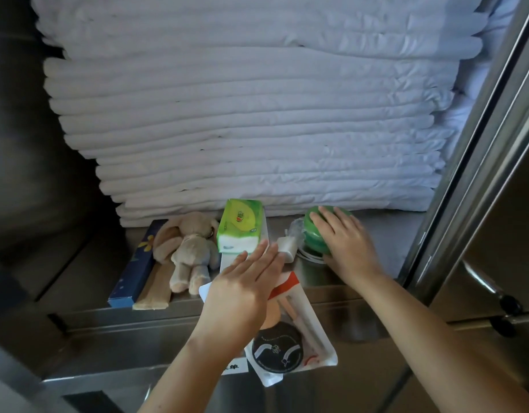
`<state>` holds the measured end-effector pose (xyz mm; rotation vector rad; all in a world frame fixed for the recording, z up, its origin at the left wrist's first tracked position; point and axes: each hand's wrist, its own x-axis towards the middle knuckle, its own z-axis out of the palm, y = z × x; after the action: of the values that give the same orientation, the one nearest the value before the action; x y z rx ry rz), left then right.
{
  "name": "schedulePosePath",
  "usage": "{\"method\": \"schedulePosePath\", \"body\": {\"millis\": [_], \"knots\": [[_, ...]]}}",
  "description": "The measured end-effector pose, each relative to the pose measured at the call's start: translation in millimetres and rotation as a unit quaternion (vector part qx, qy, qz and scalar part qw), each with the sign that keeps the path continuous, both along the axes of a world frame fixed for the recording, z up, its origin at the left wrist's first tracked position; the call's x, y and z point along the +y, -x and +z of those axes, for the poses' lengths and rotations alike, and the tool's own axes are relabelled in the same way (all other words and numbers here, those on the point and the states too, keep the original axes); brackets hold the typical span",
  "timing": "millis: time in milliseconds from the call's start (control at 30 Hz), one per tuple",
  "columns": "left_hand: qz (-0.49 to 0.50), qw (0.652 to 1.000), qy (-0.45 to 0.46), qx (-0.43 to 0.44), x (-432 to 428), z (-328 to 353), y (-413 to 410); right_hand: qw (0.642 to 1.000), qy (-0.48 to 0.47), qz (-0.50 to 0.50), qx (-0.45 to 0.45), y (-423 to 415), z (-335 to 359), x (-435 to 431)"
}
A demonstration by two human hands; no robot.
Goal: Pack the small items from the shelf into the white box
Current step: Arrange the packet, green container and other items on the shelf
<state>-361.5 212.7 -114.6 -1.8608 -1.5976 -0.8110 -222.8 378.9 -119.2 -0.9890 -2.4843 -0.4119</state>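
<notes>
Our right hand [343, 245] lies spread on the glossy green tin [310, 226] (right of centre); our left hand [245, 281], flat, touches a white plug [287, 248].

My one view is the head camera, wide-angle, looking forward and down, close over the steel shelf [388, 234]; stacked white linen [242, 114] behind the shelf fills the upper frame.

This is looking like a linen storeroom: folded white bedding [242, 114] is sitting stacked high inside a stainless-steel cabinet [495, 234].
</notes>
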Motion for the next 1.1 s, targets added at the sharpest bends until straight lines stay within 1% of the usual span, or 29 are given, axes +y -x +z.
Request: {"method": "schedulePosePath", "body": {"millis": [100,400,633,800,933,1100], "knots": [[0.006,1.0,-0.003,0.001,2,-2,0,0.999,0.029,-0.01,-0.023,2,-2,6],[0.008,1.0,-0.005,0.009,6,-3,-2,0.995,0.059,-0.007,-0.076,7,-1,11],[0.008,1.0,0.016,-0.002,3,-2,-2,0.991,0.111,-0.008,-0.074,8,-11,7],[0.005,1.0,0.018,-0.011,-1,0,-7,0.992,0.109,0.0,-0.062,3,-15,-6],[0.006,1.0,0.006,-0.013,-3,3,-12,0.991,0.128,0.023,-0.044,-5,-12,-23],[0.011,1.0,-0.001,-0.022,-8,5,-16,0.991,0.124,0.05,-0.013,-17,-1,-49]]}}
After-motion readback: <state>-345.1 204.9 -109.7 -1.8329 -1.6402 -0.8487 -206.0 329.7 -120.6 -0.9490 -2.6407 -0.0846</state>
